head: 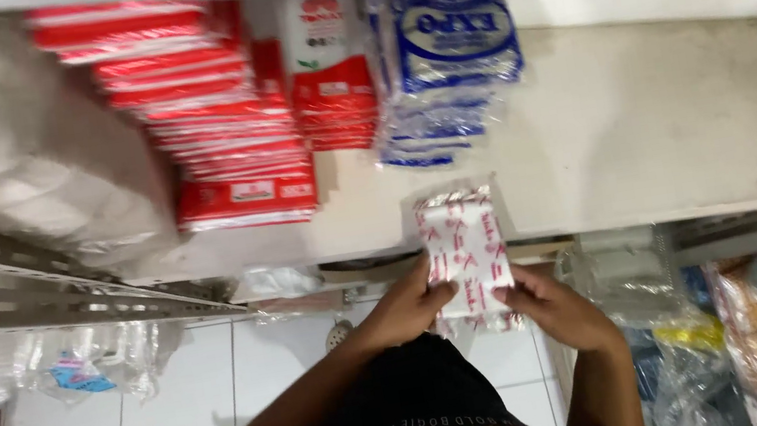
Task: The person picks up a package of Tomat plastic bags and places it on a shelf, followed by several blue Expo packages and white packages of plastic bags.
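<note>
Item in hand: white packet with red print [463,250], flat, wrapped in clear film. Fingers [439,286] of the left hand [406,310] are clenched on its lower left edge; the right hand [545,303] pinches the lower right edge. The packet stands upright between both hands, its top just over the front edge of the shelf [669,126].

Handling, as judged: light, soft and pliable; the film looks slippery, so a hold along both side edges, thumb in front and fingers behind, suits it best. It is likely to bend if taken by one corner alone.

Beyond the fingers, further back on the shelf: a stack of blue-and-white packets [449,50]; to its left, a red-and-white pack [326,59]; further left, a tall stack of red flat boxes [200,109].

Far left of the hands: a slotted metal rail [36,288], with clear plastic bags [68,363] beneath it.

Right of and below the hands: bagged goods in clear wrap [751,326].

Beneath the hands: white tiled floor [251,365].
</note>
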